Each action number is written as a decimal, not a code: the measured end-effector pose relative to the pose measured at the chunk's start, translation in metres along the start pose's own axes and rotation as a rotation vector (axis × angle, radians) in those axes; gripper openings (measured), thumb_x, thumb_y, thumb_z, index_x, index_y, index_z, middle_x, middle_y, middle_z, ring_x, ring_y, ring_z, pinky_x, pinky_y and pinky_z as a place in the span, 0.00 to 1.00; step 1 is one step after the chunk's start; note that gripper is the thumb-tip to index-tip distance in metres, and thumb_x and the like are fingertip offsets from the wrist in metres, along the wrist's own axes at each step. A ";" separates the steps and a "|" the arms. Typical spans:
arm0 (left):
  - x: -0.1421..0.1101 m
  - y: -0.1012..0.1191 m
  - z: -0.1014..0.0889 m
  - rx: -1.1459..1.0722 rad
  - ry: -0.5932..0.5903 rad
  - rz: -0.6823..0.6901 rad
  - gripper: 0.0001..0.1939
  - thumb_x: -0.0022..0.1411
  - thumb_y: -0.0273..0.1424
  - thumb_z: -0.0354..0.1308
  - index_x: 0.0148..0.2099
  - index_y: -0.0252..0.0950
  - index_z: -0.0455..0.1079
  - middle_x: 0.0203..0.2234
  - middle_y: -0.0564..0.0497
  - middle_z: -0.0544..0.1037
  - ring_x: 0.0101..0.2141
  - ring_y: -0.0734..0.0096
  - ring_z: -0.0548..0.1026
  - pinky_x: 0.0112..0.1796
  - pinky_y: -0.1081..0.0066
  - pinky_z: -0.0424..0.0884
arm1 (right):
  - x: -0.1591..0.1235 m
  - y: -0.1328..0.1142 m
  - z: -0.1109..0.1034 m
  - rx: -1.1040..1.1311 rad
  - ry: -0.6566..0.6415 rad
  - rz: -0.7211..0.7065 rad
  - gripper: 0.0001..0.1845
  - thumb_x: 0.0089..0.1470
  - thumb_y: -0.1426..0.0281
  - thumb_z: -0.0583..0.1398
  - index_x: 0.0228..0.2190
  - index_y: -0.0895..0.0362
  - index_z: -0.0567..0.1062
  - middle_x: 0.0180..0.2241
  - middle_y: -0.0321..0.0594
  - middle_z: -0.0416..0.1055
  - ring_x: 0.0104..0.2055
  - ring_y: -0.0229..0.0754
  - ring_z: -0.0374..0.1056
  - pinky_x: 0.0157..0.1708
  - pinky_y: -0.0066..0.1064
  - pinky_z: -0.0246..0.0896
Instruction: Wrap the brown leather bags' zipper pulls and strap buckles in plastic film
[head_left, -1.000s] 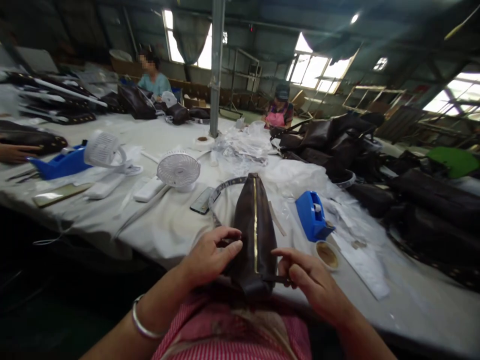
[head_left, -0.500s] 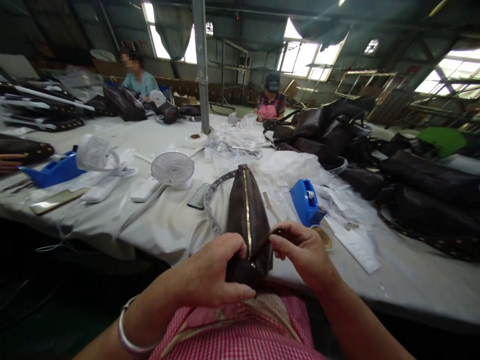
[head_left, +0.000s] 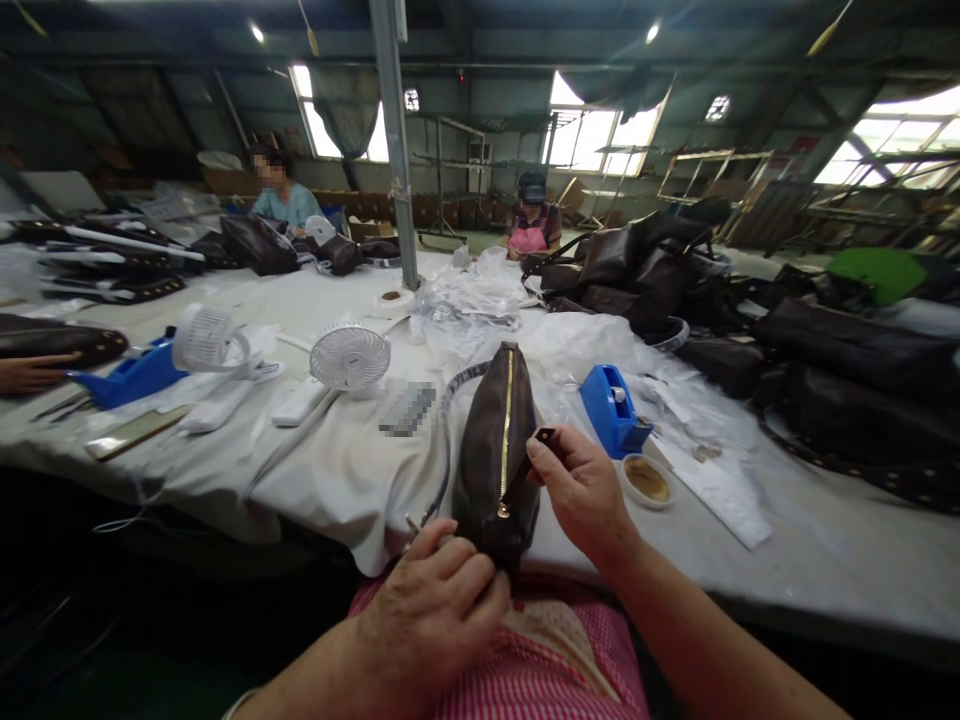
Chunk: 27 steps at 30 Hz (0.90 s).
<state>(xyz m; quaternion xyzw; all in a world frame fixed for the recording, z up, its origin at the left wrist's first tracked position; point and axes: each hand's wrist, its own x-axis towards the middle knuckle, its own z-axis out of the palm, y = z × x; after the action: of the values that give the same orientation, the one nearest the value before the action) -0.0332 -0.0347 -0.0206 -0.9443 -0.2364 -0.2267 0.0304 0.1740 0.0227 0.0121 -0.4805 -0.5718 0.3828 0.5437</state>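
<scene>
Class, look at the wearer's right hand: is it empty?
No, the right hand pinches a dark strip whose tip pokes out beside the gold zipper of the brown bag.

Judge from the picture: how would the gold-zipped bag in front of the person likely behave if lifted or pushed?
The brown bag would probably give under a push, since it looks like soft leather. It may hold some shape, as its sides bulge outward. If lifted, its strap would likely trail, since it lies curved beside the bag.
</scene>
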 end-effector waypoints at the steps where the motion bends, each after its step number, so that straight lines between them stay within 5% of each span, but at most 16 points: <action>1: -0.004 -0.003 0.001 -0.083 -0.043 -0.001 0.10 0.67 0.32 0.57 0.49 0.35 0.72 0.35 0.47 0.79 0.35 0.61 0.74 0.47 0.55 0.66 | 0.001 -0.002 0.001 0.003 -0.002 -0.009 0.13 0.59 0.61 0.60 0.28 0.55 0.71 0.23 0.33 0.67 0.26 0.37 0.64 0.27 0.28 0.60; 4: -0.005 -0.015 -0.004 -0.433 -0.061 -0.138 0.11 0.69 0.35 0.53 0.42 0.36 0.75 0.33 0.46 0.78 0.33 0.65 0.75 0.38 0.66 0.71 | 0.003 -0.007 0.002 0.029 -0.038 -0.009 0.13 0.59 0.61 0.60 0.27 0.56 0.71 0.23 0.32 0.67 0.26 0.37 0.65 0.27 0.27 0.61; 9: 0.031 -0.027 -0.012 -0.717 0.274 -0.651 0.09 0.67 0.32 0.56 0.47 0.37 0.73 0.37 0.48 0.77 0.37 0.68 0.76 0.40 0.70 0.72 | 0.001 -0.013 0.010 0.035 -0.087 -0.036 0.13 0.59 0.59 0.60 0.29 0.56 0.71 0.24 0.33 0.67 0.26 0.37 0.66 0.26 0.27 0.62; 12: 0.054 -0.023 -0.011 -0.849 0.262 -0.654 0.09 0.66 0.31 0.56 0.47 0.38 0.74 0.39 0.49 0.78 0.40 0.67 0.76 0.43 0.71 0.70 | 0.001 -0.016 0.011 -0.005 -0.097 -0.093 0.14 0.60 0.59 0.60 0.29 0.56 0.72 0.24 0.33 0.67 0.25 0.36 0.64 0.25 0.26 0.61; 15: 0.061 -0.020 -0.003 -0.992 0.267 -0.737 0.12 0.69 0.35 0.53 0.36 0.36 0.74 0.28 0.52 0.76 0.30 0.71 0.73 0.33 0.74 0.68 | 0.003 -0.002 0.004 -0.057 -0.100 -0.141 0.15 0.63 0.59 0.57 0.31 0.55 0.74 0.25 0.35 0.70 0.27 0.39 0.67 0.27 0.27 0.65; 18: 0.056 -0.025 0.010 -1.157 0.378 -0.796 0.17 0.68 0.42 0.54 0.33 0.35 0.69 0.23 0.53 0.72 0.25 0.74 0.68 0.28 0.75 0.64 | 0.008 0.039 -0.004 -0.207 -0.181 -0.308 0.15 0.66 0.59 0.54 0.45 0.50 0.77 0.43 0.43 0.77 0.47 0.49 0.74 0.46 0.36 0.71; 20: 0.053 -0.031 0.014 -1.218 0.437 -0.780 0.19 0.67 0.45 0.54 0.32 0.35 0.68 0.22 0.52 0.72 0.24 0.75 0.67 0.29 0.74 0.65 | 0.010 0.076 -0.004 -0.379 -0.220 -0.473 0.19 0.64 0.57 0.55 0.53 0.44 0.75 0.58 0.43 0.70 0.61 0.55 0.64 0.57 0.46 0.65; 23: 0.051 -0.036 0.011 -1.188 0.491 -0.751 0.20 0.66 0.46 0.56 0.31 0.35 0.70 0.20 0.53 0.70 0.22 0.75 0.66 0.27 0.75 0.64 | -0.002 0.121 0.004 -0.474 -0.200 -0.532 0.28 0.64 0.54 0.53 0.63 0.43 0.64 0.67 0.44 0.56 0.67 0.60 0.54 0.61 0.53 0.60; 27: 0.055 -0.038 0.001 -1.052 0.553 -0.718 0.18 0.66 0.43 0.56 0.28 0.36 0.71 0.21 0.52 0.71 0.26 0.73 0.70 0.30 0.76 0.67 | -0.029 0.124 0.014 -0.378 -0.217 -0.505 0.35 0.64 0.50 0.52 0.67 0.47 0.56 0.69 0.48 0.52 0.69 0.59 0.51 0.63 0.52 0.56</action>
<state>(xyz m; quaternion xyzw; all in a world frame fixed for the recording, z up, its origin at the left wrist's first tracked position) -0.0068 0.0228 0.0011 -0.6046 -0.3766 -0.5394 -0.4491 0.1752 0.0264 -0.1159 -0.3724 -0.7883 0.1724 0.4585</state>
